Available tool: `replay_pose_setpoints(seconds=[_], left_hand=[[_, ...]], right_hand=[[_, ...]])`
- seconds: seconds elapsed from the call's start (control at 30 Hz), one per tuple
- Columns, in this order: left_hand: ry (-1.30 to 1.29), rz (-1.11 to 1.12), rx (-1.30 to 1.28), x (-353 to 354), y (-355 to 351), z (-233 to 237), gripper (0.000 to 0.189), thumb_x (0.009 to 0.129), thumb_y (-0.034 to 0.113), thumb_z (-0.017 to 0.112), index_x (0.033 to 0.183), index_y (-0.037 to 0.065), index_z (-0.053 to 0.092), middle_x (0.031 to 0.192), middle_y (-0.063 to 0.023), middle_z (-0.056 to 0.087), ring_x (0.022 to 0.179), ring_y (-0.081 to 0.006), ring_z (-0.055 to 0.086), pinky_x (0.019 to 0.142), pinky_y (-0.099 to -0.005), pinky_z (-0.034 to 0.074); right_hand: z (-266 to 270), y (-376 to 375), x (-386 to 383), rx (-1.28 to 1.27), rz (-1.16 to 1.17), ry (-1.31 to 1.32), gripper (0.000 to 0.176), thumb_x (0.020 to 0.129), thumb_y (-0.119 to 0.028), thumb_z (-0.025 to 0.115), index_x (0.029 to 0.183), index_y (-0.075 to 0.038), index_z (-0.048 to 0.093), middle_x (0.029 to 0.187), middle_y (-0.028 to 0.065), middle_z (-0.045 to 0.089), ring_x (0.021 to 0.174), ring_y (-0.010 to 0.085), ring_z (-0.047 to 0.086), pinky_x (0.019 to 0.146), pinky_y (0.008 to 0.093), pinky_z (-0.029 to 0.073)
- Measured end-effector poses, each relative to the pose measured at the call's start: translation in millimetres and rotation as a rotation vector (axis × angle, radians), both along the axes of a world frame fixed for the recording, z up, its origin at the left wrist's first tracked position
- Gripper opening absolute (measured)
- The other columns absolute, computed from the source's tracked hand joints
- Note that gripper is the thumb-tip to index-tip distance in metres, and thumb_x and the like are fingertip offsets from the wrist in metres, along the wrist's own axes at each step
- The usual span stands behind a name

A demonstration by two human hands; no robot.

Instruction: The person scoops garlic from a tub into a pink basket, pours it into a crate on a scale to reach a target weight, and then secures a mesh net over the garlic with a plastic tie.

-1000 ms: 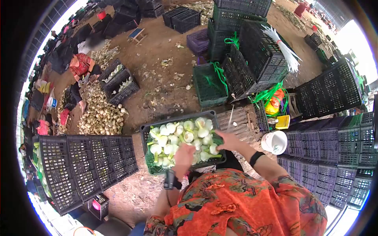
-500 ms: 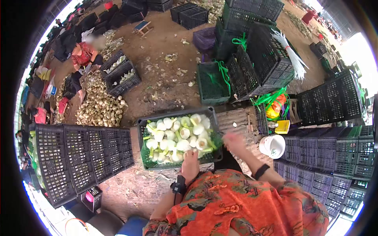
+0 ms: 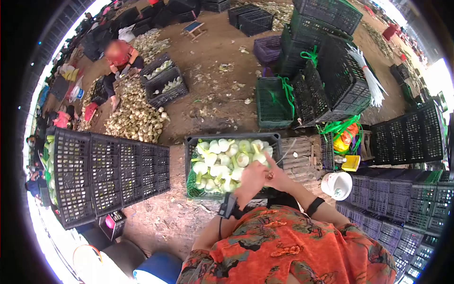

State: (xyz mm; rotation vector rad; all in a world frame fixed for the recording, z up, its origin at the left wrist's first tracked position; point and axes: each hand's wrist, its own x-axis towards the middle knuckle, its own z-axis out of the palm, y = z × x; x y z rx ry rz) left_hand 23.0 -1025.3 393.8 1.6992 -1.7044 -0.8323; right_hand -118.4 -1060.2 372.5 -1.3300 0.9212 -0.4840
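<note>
The left hand, fingers bent, meets the right hand over the near right of the lattice crate, grips unclear, seemingly arranging smooth, round white bulbs whose stubby green stalks call for a light hold, with a smooth white bucket farther right.

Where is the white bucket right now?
In the head view, the white bucket stands to the person's right, beside the stacked crates and slightly nearer than the yellow container.

Bright daylight glare at the edges, curved fisheye distortion, slightly blurred hands.
</note>
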Motion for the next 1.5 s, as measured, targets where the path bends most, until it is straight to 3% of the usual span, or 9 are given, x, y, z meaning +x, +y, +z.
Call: replay_pose_setpoints(seconds=[0.17,0.33,0.43,0.67,0.97,1.03,1.13,1.3,1.5], left_hand=[[0.010,-0.048,-0.075,0.5,15.7,35.1,0.025,0.080,0.017,0.062,0.104,0.011,0.063,0.103,-0.0140,0.055,0.092,-0.0328,0.058,0.074,-0.0391,0.049],[-0.776,0.279,-0.176,69.2,48.9,28.4,0.026,0.078,0.020,0.066,0.102,0.012,0.065,0.100,-0.0148,0.054,0.091,-0.0351,0.059,0.074,-0.0426,0.048],[-0.440,0.029,0.351,83.5,42.8,-29.7,0.012,0.077,0.016,0.064,0.087,0.009,0.067,0.092,-0.0163,0.055,0.087,-0.0369,0.059,0.071,-0.0420,0.049],[-0.325,-0.004,0.172,22.6,-4.4,-6.2,0.005,0.075,0.006,0.057,0.074,0.006,0.062,0.086,-0.0175,0.057,0.088,-0.0387,0.058,0.071,-0.0417,0.049],[-0.886,0.305,0.068,90.2,54.7,34.2,0.078,0.070,0.029,0.074,0.137,0.015,0.037,0.103,-0.0227,0.060,0.091,-0.0360,0.060,0.079,-0.0402,0.049],[-0.094,0.269,0.553,92.9,38.0,-3.3,0.061,0.074,0.026,0.071,0.129,0.015,0.046,0.096,-0.0215,0.061,0.088,-0.0375,0.059,0.078,-0.0434,0.048],[-0.198,0.037,0.243,66.5,11.4,-21.7,0.016,0.081,0.007,0.055,0.097,0.005,0.056,0.090,-0.0186,0.061,0.086,-0.0404,0.057,0.075,-0.0470,0.046],[-0.207,-0.105,0.174,62.8,-6.8,-9.5,0.010,0.076,-0.001,0.052,0.084,0.003,0.055,0.091,-0.0196,0.059,0.087,-0.0401,0.057,0.074,-0.0463,0.045],[0.161,-0.382,0.120,29.9,-53.6,10.6,0.007,0.076,-0.003,0.053,0.080,0.004,0.053,0.084,-0.0123,0.055,0.081,-0.0302,0.057,0.068,-0.0391,0.044]], right_hand=[[-47.7,-18.2,-0.6,0.042,0.050,0.104,0.024,0.078,-0.006,0.069,0.101,-0.004,0.065,0.079,0.0046,0.061,0.073,0.0132,0.060,0.066,0.0272,0.049],[-12.6,-20.7,1.6,0.099,0.035,0.169,0.012,0.074,-0.013,0.075,0.077,-0.003,0.068,0.065,0.0016,0.058,0.053,0.0045,0.050,0.047,0.0231,0.037],[-29.2,-22.3,6.7,0.054,0.111,0.155,0.017,0.074,-0.014,0.075,0.086,-0.005,0.070,0.068,0.0022,0.060,0.052,0.0047,0.050,0.047,0.0235,0.038],[-54.2,-39.3,46.6,-0.317,0.454,0.234,0.030,0.075,-0.005,0.067,0.104,-0.008,0.067,0.091,0.0195,0.066,0.080,0.0266,0.064,0.067,0.0328,0.048],[-16.8,-40.8,42.1,-0.015,0.362,0.135,0.015,0.081,-0.013,0.068,0.089,-0.001,0.064,0.067,0.0072,0.058,0.055,0.0110,0.051,0.053,0.0293,0.040],[-21.5,-43.5,45.3,-0.002,0.410,0.135,0.015,0.082,-0.014,0.067,0.092,-0.003,0.063,0.067,0.0064,0.058,0.054,0.0108,0.050,0.052,0.0284,0.039],[-30.9,-50.2,49.1,0.001,0.441,0.123,0.023,0.082,-0.013,0.065,0.102,-0.007,0.059,0.072,0.0062,0.059,0.054,0.0108,0.048,0.050,0.0276,0.038],[-24.6,-61.6,61.1,0.174,0.564,0.010,0.053,0.080,-0.006,0.058,0.129,-0.019,0.046,0.076,0.0068,0.057,0.055,0.0114,0.050,0.050,0.0283,0.042],[-29.2,-71.1,60.1,0.129,0.672,-0.081,0.027,0.086,-0.013,0.059,0.112,-0.010,0.057,0.067,0.0052,0.056,0.053,0.0104,0.050,0.049,0.0277,0.040]])
